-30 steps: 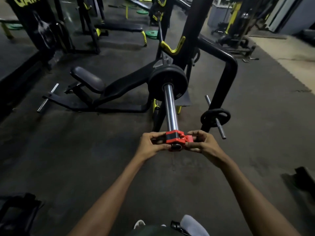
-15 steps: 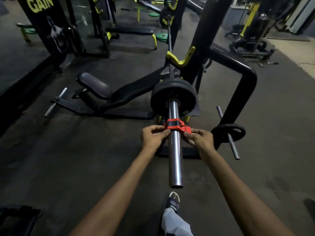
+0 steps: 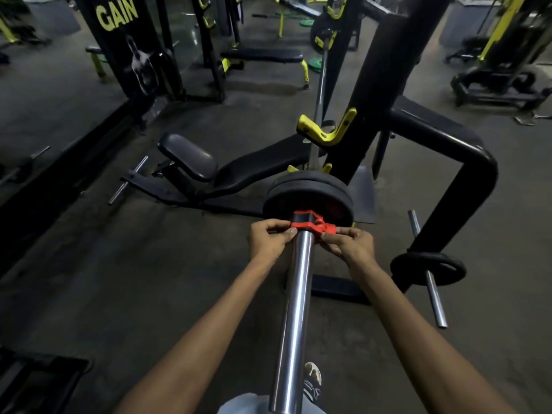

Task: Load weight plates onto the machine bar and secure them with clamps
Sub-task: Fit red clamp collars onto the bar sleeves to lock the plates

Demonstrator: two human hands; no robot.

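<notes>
A chrome bar sleeve [image 3: 294, 309] runs from the bottom of the view up to black weight plates [image 3: 307, 192] loaded on it. A red and black clamp [image 3: 309, 224] sits around the sleeve, right against the outer plate. My left hand [image 3: 268, 239] grips the clamp's left side. My right hand [image 3: 351, 245] pinches its red lever on the right. The bar rests in a yellow hook [image 3: 327, 130] on the black rack upright [image 3: 376, 94].
A small black plate [image 3: 428, 268] hangs on a chrome storage peg at the right. A black incline bench [image 3: 227, 171] lies left of the rack. The rack's curved black frame [image 3: 466, 180] stands at right. My shoe [image 3: 312, 380] is under the bar's end.
Both hands have slid the red clamp along the sleeve from its near end up against the plates. I have stepped closer, so the bar end now lies below me.
</notes>
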